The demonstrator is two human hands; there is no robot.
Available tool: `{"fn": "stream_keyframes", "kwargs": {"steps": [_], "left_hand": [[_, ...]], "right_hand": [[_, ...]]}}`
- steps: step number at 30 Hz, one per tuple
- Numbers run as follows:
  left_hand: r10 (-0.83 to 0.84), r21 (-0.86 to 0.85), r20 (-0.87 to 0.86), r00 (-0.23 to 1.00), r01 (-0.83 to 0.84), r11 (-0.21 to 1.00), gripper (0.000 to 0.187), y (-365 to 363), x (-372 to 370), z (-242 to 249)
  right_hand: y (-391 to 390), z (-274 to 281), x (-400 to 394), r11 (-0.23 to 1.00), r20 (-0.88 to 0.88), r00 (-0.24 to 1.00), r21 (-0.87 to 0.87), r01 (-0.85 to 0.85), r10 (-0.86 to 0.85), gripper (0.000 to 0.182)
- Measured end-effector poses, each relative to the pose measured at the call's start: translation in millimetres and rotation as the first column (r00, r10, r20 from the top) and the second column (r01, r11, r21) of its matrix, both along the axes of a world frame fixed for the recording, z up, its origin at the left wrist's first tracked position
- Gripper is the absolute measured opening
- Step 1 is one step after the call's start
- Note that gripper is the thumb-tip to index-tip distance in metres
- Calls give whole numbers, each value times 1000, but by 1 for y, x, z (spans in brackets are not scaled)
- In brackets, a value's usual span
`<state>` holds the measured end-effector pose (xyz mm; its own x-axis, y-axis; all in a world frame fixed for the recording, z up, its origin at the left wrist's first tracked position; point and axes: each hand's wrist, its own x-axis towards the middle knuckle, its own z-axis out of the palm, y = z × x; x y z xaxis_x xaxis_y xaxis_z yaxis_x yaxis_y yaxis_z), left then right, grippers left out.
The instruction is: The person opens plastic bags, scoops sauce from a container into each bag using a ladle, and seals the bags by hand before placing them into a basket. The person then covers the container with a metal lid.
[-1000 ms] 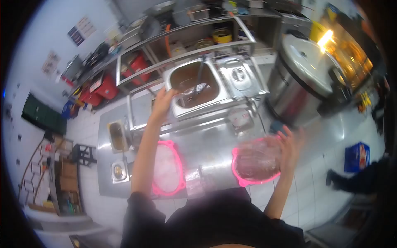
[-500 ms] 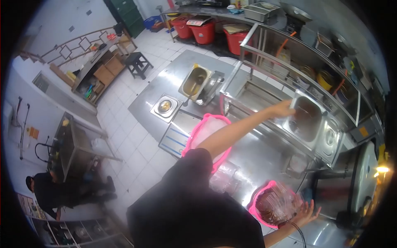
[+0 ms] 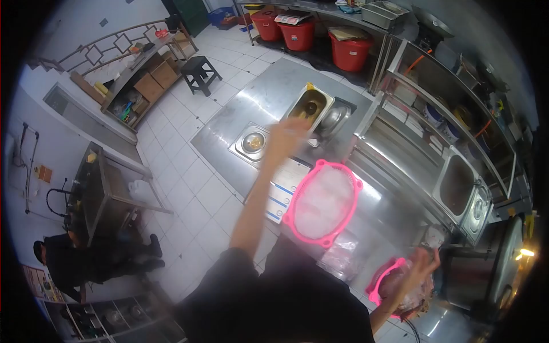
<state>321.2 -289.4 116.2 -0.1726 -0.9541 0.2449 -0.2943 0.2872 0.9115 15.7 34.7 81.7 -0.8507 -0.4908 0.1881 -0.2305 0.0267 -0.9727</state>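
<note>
My left hand (image 3: 287, 138), smeared by motion, is over the near edge of a deep steel pan (image 3: 323, 98) with yellowish liquid and a ladle in it. Its fingers are too blurred to read. Left of it sits a small round steel pot (image 3: 253, 142) with something pale inside. My right hand (image 3: 416, 274), somewhat blurred, has its fingers apart over a small pink basket (image 3: 376, 286) holding a clear plastic bag (image 3: 414, 298) with brownish contents. A larger pink basket (image 3: 355, 201) lined with white material stands between my arms, beside a clear plastic packet (image 3: 341, 256).
A steel pan of brown liquid (image 3: 456, 184) is set at the right, near a large steel pot (image 3: 472, 280). A glass-sided rack (image 3: 394, 134) runs along the counter (image 3: 229, 108). A person in dark clothes (image 3: 97, 260) is at lower left. Red buckets (image 3: 350, 54) stand behind.
My left hand has left the rim of the brown-liquid pan and swung left to the yellowish-liquid pan. My right hand has shifted up over the small basket. The view has turned.
</note>
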Motion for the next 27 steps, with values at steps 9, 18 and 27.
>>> {"fn": "stream_keyframes", "kwargs": {"steps": [9, 18, 27], "left_hand": [[548, 100, 744, 383, -874, 475, 95, -69, 244, -189], [591, 8, 323, 739, -626, 779, 50, -14, 481, -369], [340, 31, -312, 887, -348, 937, 26, -19, 172, -6]], "right_hand": [[-163, 7, 193, 560, 140, 551, -28, -828, 823, 38], [-180, -10, 197, 741, 201, 731, 38, -671, 652, 30], [-149, 73, 142, 908, -85, 904, 30, -419, 420, 29]]}}
